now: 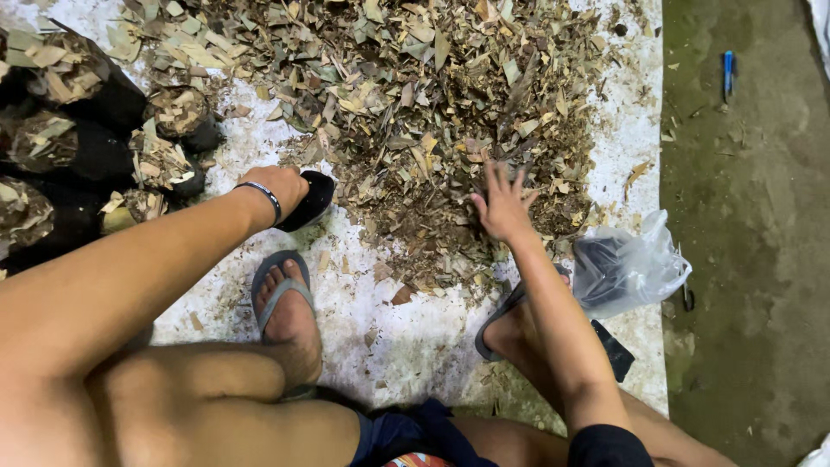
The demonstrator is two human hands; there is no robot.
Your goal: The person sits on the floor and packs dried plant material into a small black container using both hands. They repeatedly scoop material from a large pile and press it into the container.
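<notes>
**Filling small black bags from the leaf pile**

We hold a small black bag (309, 201) in our left hand (275, 187), closed around its rim at the near left edge of the heap of dry leaf litter (415, 112). The bag lies tipped over, its long axis slanting away from the hand toward the heap, with the far end pointing right and a little down; we cannot tell how much is inside it. Our right hand (501, 207) rests on the near right side of the heap, fingers spread wide and pressed into the chips, holding nothing that we can see.

Left of the heap stands a cluster of filled black bags (78, 130), upright and topped with the same leaf mix, so we judge a good share of the filling is done. The heap is large, and the bag in hand looks not yet stood with the others, so plenty seems left.

Near the heap's right edge lies a clear plastic bag (635, 264) with dark things inside. Everything sits on a white sheet (406, 337), on which our sandalled foot (285, 303) rests below the heap. Beyond the sheet's right edge, a blue pen (728, 71) lies on the floor (752, 259).
</notes>
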